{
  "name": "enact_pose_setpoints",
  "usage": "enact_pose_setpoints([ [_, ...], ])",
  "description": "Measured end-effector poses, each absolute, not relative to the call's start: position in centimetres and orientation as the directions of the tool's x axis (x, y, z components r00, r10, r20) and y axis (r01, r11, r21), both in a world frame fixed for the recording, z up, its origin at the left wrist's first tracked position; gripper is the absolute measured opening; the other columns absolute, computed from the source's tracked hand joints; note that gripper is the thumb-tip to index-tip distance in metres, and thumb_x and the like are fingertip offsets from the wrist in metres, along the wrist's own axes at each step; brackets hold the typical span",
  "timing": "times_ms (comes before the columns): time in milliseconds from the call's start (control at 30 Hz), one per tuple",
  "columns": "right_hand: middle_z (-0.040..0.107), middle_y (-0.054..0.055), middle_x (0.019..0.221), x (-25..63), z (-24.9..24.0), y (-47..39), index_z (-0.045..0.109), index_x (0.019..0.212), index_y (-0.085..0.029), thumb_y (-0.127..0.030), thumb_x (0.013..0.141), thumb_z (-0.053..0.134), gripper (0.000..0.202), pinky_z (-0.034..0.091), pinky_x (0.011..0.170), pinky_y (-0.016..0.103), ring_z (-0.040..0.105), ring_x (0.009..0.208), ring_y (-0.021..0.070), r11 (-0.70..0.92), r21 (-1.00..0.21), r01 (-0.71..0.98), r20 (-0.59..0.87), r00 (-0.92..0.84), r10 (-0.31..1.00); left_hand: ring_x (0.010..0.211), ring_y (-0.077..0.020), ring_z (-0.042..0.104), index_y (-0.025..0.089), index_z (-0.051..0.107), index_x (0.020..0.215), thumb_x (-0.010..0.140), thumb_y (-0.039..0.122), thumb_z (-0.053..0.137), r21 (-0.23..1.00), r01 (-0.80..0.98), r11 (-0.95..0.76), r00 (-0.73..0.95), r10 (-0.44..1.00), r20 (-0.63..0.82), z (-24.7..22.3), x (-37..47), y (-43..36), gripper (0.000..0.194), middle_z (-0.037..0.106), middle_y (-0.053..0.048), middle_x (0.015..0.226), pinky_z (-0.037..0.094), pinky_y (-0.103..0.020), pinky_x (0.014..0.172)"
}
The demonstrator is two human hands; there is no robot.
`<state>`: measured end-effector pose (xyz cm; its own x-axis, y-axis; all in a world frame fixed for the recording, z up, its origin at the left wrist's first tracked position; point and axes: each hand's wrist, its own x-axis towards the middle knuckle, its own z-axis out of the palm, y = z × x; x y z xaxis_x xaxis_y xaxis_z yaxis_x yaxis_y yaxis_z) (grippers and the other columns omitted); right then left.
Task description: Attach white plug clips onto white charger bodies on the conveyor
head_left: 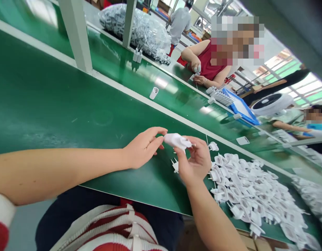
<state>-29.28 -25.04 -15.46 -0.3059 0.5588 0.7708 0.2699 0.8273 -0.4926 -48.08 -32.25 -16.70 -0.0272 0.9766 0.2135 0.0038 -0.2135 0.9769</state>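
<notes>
A white plug-in charger (175, 140) is held level above the green work surface, its pin end pointing right. My right hand (196, 160) grips it at the pin end, thumb below and fingers curled behind. At the rounded left end of the charger, the thumb and fingertips of my left hand (146, 146) come together on it. Partly hidden by my right hand, another white plug piece (175, 165) lies on the surface with its pins upward to the left. A single white plug (213, 146) rests just beyond my right hand.
A large pile of white plug pieces (244, 188) covers the right side. Beyond a pale ledge (119, 89), a green belt carries a white charger (154, 93). A bag of white parts (140, 29), a blue tray (240, 106) and a co-worker (208, 62) are across it.
</notes>
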Motion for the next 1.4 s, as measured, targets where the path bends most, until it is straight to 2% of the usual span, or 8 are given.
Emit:
enact_pose_setpoints([
  [200, 0.077, 0.008, 0.104, -28.8, -13.3, -19.7, 0.074, 0.110, -0.019, -0.042, 0.079, 0.079, 0.039, 0.065, 0.082, 0.042, 0.074, 0.085, 0.0222, 0.533, -0.729, 0.430, 0.493, -0.210, 0.844, 0.124, -0.0288, 0.055, 0.010, 0.053, 0.135, 0.085, 0.019, 0.064, 0.762, 0.646, 0.048, -0.419, 0.857, 0.301, -15.5, -53.6, -23.6, 0.053, 0.052, -0.018, 0.140, 0.045, -0.045, 0.112],
  [367, 0.079, 0.008, 0.105, -30.0, -11.8, -14.0, 0.073, 0.113, -0.017, -0.039, 0.081, 0.074, 0.039, 0.059, 0.090, 0.040, 0.075, 0.094, 0.0236, 0.314, -0.626, 0.714, 0.265, -0.184, 0.946, 0.146, -0.0409, 0.037, 0.004, 0.040, 0.152, 0.082, 0.048, 0.077, 0.559, 0.781, 0.279, -0.472, 0.850, 0.234, -14.0, -59.9, -14.8, 0.091, 0.049, -0.024, 0.153, 0.033, -0.050, 0.119],
  [533, 0.078, 0.005, 0.108, -31.3, -12.1, -9.3, 0.073, 0.103, -0.019, -0.032, 0.080, 0.075, 0.027, 0.053, 0.089, 0.034, 0.072, 0.097, 0.0219, 0.279, -0.506, 0.816, 0.243, -0.176, 0.954, 0.112, -0.0362, 0.061, 0.013, 0.067, 0.116, 0.092, 0.045, 0.060, 0.432, 0.830, 0.352, -0.449, 0.882, 0.143, -15.9, -62.5, -11.6, 0.041, 0.072, -0.018, 0.115, 0.039, -0.051, 0.104],
  [767, 0.072, 0.011, 0.119, -32.6, -13.3, -5.6, 0.066, 0.110, -0.017, -0.034, 0.091, 0.066, 0.026, 0.051, 0.090, 0.037, 0.067, 0.109, 0.0275, 0.159, -0.454, 0.877, 0.188, -0.080, 0.979, 0.113, -0.0288, 0.059, 0.008, 0.066, 0.124, 0.094, 0.046, 0.048, 0.605, 0.791, 0.090, -0.408, 0.814, 0.414, -16.9, -60.2, -15.8, 0.052, 0.070, -0.010, 0.113, 0.038, -0.048, 0.104],
  [900, 0.069, 0.014, 0.126, -32.6, -13.4, -4.8, 0.061, 0.124, -0.015, -0.035, 0.095, 0.063, 0.036, 0.052, 0.091, 0.037, 0.067, 0.112, 0.0269, 0.096, -0.431, 0.897, 0.080, -0.068, 0.994, 0.116, -0.0303, 0.061, 0.021, 0.070, 0.123, 0.094, 0.045, 0.054, 0.573, 0.819, -0.001, -0.275, 0.876, 0.396, -16.8, -57.4, -21.6, 0.041, 0.073, -0.007, 0.121, 0.042, -0.043, 0.107],
  [1033, 0.056, 0.022, 0.145, -32.0, -11.5, -7.1, 0.051, 0.140, -0.011, -0.046, 0.091, 0.071, 0.063, 0.049, 0.101, 0.039, 0.057, 0.131, 0.0314, 0.175, -0.348, 0.921, 0.045, -0.170, 0.984, 0.122, -0.0323, 0.057, 0.020, 0.070, 0.120, 0.094, 0.048, 0.055, 0.597, 0.802, 0.022, -0.247, 0.922, 0.297, -17.0, -56.4, -26.2, 0.041, 0.071, -0.009, 0.125, 0.043, -0.044, 0.109],
  [1233, 0.075, 0.014, 0.094, -28.8, -8.4, -16.8, 0.071, 0.079, -0.017, -0.046, 0.081, 0.083, 0.031, 0.055, 0.084, 0.042, 0.073, 0.096, 0.0341, 0.395, -0.156, 0.905, -0.184, -0.419, 0.889, 0.113, -0.0355, 0.062, 0.021, 0.070, 0.121, 0.090, 0.055, 0.057, 0.668, 0.737, 0.102, -0.300, 0.935, 0.187, -16.9, -56.5, -27.3, 0.048, 0.071, -0.011, 0.122, 0.051, -0.047, 0.099],
  [1400, 0.075, 0.016, 0.105, -27.6, -9.3, -20.7, 0.073, 0.095, -0.016, -0.030, 0.076, 0.087, 0.028, 0.056, 0.078, 0.038, 0.073, 0.097, 0.0326, 0.392, -0.184, 0.901, -0.248, -0.429, 0.869, 0.110, -0.0363, 0.066, 0.019, 0.067, 0.124, 0.090, 0.056, 0.057, 0.698, 0.708, 0.110, -0.284, 0.949, 0.138, -17.5, -56.1, -26.1, 0.051, 0.072, -0.013, 0.123, 0.053, -0.050, 0.097],
])
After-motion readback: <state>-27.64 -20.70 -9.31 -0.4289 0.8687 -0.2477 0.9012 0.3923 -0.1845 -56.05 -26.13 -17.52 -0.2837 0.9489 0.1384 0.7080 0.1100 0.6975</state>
